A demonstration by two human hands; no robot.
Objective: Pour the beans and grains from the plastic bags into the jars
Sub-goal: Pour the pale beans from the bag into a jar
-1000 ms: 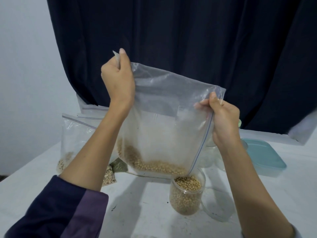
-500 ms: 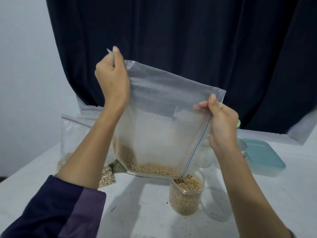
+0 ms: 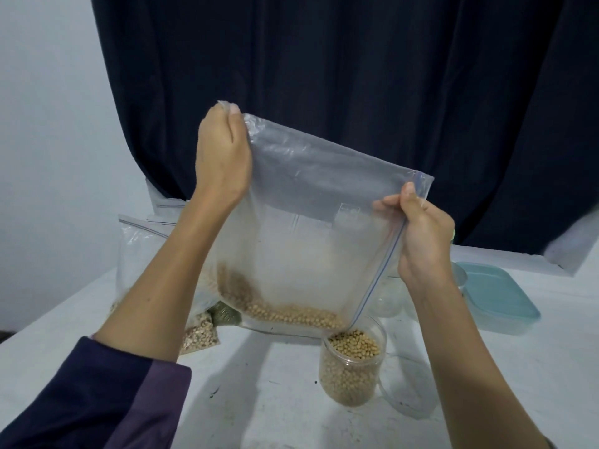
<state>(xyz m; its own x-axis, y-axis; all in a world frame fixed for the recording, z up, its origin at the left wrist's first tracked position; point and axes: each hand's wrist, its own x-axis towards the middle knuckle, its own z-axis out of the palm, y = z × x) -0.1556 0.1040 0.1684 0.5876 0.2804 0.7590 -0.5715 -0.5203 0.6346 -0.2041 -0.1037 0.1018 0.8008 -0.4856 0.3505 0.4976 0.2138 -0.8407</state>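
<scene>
Head view, item: limp, slippery plastic bag (image 3: 311, 222) hung tilted above the tabletop (image 3: 275, 400), left hand (image 3: 223, 157) pinching its raised corner, right hand (image 3: 424, 238) pinching the zip edge; its few remaining beans (image 3: 285, 311) looked light, pooled at the low corner over the nearly full jar (image 3: 353, 367). Adjacent: other bags (image 3: 142, 254) toward the tabletop's left edge, teal-lidded container (image 3: 496, 293) toward its right edge, neither obstructing the pour.

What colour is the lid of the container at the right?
Light teal lid, seen in the head view.
</scene>
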